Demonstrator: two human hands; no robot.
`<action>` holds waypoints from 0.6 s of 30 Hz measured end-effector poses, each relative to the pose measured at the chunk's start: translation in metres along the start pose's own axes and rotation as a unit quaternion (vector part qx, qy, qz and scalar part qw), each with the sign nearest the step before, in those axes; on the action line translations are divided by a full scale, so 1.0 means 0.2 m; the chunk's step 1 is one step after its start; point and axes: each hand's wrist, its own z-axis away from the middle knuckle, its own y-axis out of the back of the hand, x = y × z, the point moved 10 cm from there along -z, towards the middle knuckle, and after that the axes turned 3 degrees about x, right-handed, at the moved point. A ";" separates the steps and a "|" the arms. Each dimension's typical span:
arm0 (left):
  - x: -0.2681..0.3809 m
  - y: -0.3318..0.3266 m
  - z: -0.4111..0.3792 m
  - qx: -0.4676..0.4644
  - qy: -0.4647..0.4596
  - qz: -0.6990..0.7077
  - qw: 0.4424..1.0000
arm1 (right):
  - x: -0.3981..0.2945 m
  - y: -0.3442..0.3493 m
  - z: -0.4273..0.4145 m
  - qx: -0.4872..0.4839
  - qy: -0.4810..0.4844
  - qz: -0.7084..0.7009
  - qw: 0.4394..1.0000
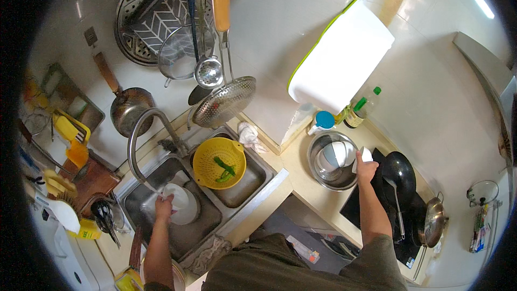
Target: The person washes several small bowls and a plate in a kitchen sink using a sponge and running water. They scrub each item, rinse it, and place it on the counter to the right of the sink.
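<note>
My left hand point(164, 209) grips a white bowl point(174, 195) under the mouth of the curved faucet point(133, 145), over the left sink basin point(204, 232). Below that bowl is a larger whitish round vessel point(190, 214), partly covered by it. Far to the right, my right hand point(366, 171) holds a small white bowl point(366, 154) at the right rim of a stainless steel basin point(348, 178). Inside the steel basin sit several stacked bowls point(334, 155), white and grey. My right fingers partly hide the small bowl.
A yellow colander point(200, 169) with green peppers point(224, 168) stands over the right sink basin point(242, 198). Skimmers and a strainer point(226, 103) hang above. A black wok point(398, 169) with a ladle rests on the cooktop point(351, 210). A white bin point(343, 52) juts from the wall.
</note>
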 end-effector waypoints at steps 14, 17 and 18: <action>-0.07 -0.02 0.18 -0.006 0.075 0.095 0.993 | -0.38 -0.26 0.01 -0.070 0.162 0.111 0.978; -0.10 0.01 0.17 -0.001 0.071 0.098 0.993 | -0.47 -0.29 0.01 -0.106 0.214 0.137 0.961; -0.09 0.01 0.17 0.002 0.069 0.097 0.993 | -0.49 -0.29 0.00 -0.117 0.219 0.153 0.956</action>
